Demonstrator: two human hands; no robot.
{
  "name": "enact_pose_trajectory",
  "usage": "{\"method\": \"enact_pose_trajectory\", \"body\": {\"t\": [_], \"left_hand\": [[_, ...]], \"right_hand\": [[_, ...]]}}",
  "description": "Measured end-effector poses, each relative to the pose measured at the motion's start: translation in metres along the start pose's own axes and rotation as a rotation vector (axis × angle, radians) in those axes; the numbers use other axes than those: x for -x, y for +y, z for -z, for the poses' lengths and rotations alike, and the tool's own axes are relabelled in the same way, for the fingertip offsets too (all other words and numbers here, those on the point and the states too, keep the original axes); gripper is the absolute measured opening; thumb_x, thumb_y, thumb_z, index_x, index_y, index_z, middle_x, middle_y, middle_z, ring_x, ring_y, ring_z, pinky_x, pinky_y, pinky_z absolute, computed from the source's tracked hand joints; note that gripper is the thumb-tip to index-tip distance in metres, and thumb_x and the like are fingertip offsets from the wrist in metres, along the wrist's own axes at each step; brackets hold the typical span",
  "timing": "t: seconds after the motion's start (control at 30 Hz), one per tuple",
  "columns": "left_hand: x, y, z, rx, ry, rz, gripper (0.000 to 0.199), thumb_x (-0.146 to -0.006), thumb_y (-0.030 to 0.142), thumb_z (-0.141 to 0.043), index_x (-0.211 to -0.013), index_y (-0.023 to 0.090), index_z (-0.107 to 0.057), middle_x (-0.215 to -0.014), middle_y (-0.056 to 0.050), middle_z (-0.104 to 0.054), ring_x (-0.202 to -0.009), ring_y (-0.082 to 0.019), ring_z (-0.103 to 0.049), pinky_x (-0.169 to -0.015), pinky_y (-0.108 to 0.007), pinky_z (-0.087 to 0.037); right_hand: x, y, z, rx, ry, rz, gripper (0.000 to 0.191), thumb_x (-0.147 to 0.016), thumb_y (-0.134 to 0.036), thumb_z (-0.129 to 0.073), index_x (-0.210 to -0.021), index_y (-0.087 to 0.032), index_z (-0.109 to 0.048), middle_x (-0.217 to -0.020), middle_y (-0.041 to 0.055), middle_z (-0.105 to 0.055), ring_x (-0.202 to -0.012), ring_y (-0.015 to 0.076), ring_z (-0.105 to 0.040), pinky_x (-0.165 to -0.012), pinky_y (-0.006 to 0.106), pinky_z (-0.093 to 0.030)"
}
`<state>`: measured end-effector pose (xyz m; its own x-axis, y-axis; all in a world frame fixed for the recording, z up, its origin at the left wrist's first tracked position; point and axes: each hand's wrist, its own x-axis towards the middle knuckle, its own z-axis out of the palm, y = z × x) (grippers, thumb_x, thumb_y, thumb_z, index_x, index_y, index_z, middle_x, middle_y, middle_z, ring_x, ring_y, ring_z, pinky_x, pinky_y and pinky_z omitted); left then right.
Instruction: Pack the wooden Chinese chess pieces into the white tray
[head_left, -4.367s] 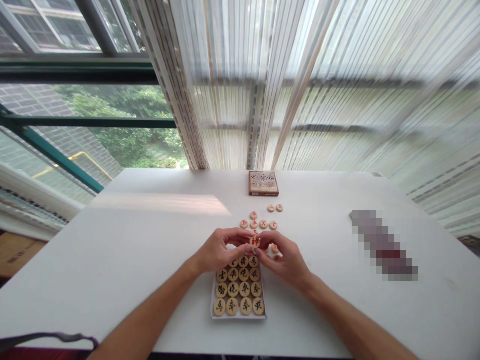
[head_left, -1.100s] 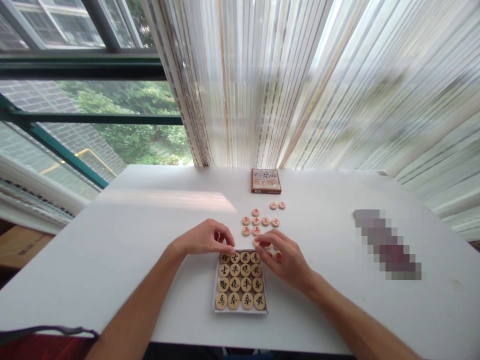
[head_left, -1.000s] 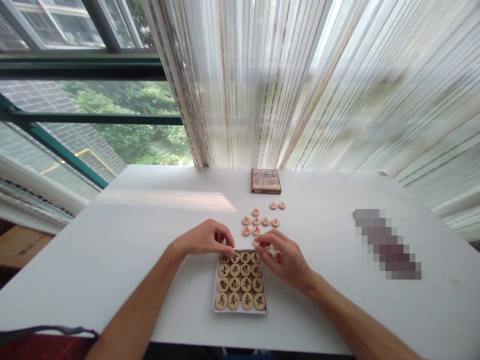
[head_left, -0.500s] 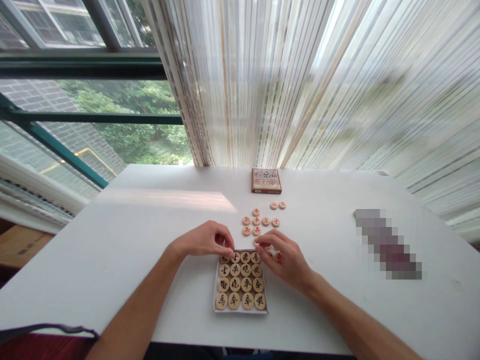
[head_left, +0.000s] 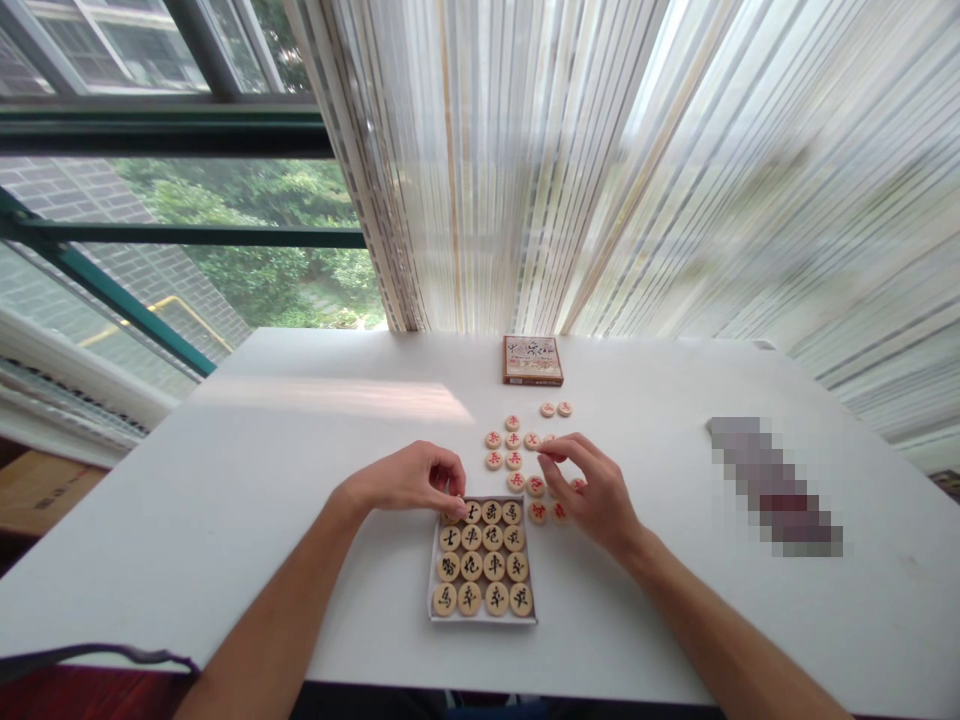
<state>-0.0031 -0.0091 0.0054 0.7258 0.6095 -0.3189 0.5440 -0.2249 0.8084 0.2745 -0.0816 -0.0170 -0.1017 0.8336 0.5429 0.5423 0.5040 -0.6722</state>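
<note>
- Here's the left hand [head_left: 405,478], poised over the tray's far left corner, fingers bent and thumb drawn in beneath; whether anything is pinched there, I cannot tell.
- Over to the right hand [head_left: 596,490]: thumb and forefinger curved with a gap between the tips, forefinger right at the edge of a round, pale wooden disc marked with a red X-like character [head_left: 532,441].
- Below, the shallow, white rectangular tray [head_left: 484,619] carries pale wooden discs with black Chinese characters [head_left: 494,567] in four rows; 炮 and 車 read clearly.
- Beyond and right of it, pale wooden discs with red Chinese characters [head_left: 514,460] lie loose on the white table [head_left: 225,500], several showing 兵.
- Farther back, a flat brown-edged box [head_left: 532,360] bears large dark Chinese characters, its smaller print too blurred to read.
</note>
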Motion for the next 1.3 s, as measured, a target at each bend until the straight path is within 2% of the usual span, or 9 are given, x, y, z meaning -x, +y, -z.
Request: {"method": "enact_pose_trajectory", "body": {"t": [0.1, 0.27, 0.53, 0.73, 1.03, 1.3], "left_hand": [[0.000, -0.001, 0.001, -0.008, -0.006, 0.004, 0.036, -0.069, 0.048, -0.081, -0.087, 0.017, -0.073, -0.076, -0.002, -0.065, -0.069, -0.015, -0.055, -0.058, -0.023, -0.040], [0.001, 0.000, 0.002, -0.022, -0.013, 0.002, 0.036, -0.070, 0.049, -0.080, -0.088, 0.018, -0.073, -0.077, -0.002, -0.066, -0.070, -0.015, -0.055, -0.059, -0.023, -0.041], [0.002, 0.000, 0.005, -0.025, -0.029, -0.001, 0.039, -0.072, 0.050, -0.079, -0.092, 0.017, -0.073, -0.079, -0.003, -0.067, -0.071, -0.015, -0.057, -0.060, -0.023, -0.041], [0.003, 0.000, 0.006, -0.034, -0.049, 0.001, 0.038, -0.072, 0.049, -0.079, -0.094, 0.018, -0.073, -0.081, -0.003, -0.067, -0.072, -0.016, -0.057, -0.061, -0.023, -0.042], [0.004, 0.000, 0.007, -0.028, -0.053, -0.002, 0.039, -0.073, 0.050, -0.078, -0.095, 0.018, -0.074, -0.081, -0.003, -0.067, -0.072, -0.016, -0.058, -0.060, -0.023, -0.043], [0.003, -0.004, 0.005, -0.014, -0.042, -0.042, 0.033, -0.082, 0.047, -0.070, -0.095, 0.017, -0.073, -0.081, -0.005, -0.070, -0.072, -0.016, -0.061, -0.061, -0.023, -0.043]], "right_hand": [[-0.005, 0.006, 0.006, 0.059, 0.059, -0.052, 0.013, -0.096, -0.024, -0.056, -0.101, -0.023, -0.067, -0.095, 0.0063, -0.068, -0.084, 0.0200, -0.066, -0.074, 0.034, -0.058], [-0.010, 0.020, 0.012, 0.151, 0.103, -0.133, 0.016, -0.096, -0.029, -0.055, -0.102, -0.022, -0.068, -0.096, 0.0077, -0.068, -0.084, 0.0220, -0.065, -0.062, 0.032, -0.057], [-0.010, 0.041, 0.012, 0.172, -0.029, -0.246, 0.022, -0.094, -0.035, -0.058, -0.108, -0.021, -0.069, -0.110, 0.0086, -0.068, -0.097, 0.0231, -0.065, -0.085, 0.039, -0.056], [-0.010, 0.040, 0.012, 0.198, -0.077, -0.259, 0.022, -0.092, -0.039, -0.062, -0.105, -0.023, -0.069, -0.107, 0.0078, -0.069, -0.098, 0.0247, -0.065, -0.088, 0.042, -0.054], [-0.011, 0.042, 0.013, 0.200, -0.073, -0.233, 0.021, -0.091, -0.040, -0.063, -0.102, -0.024, -0.070, -0.105, 0.0077, -0.070, -0.099, 0.0255, -0.065, -0.087, 0.042, -0.053], [-0.011, 0.040, 0.014, 0.204, -0.093, -0.220, 0.018, -0.089, -0.038, -0.065, -0.098, -0.024, -0.072, -0.101, 0.0069, -0.072, -0.100, 0.0258, -0.064, -0.090, 0.045, -0.052]]}}
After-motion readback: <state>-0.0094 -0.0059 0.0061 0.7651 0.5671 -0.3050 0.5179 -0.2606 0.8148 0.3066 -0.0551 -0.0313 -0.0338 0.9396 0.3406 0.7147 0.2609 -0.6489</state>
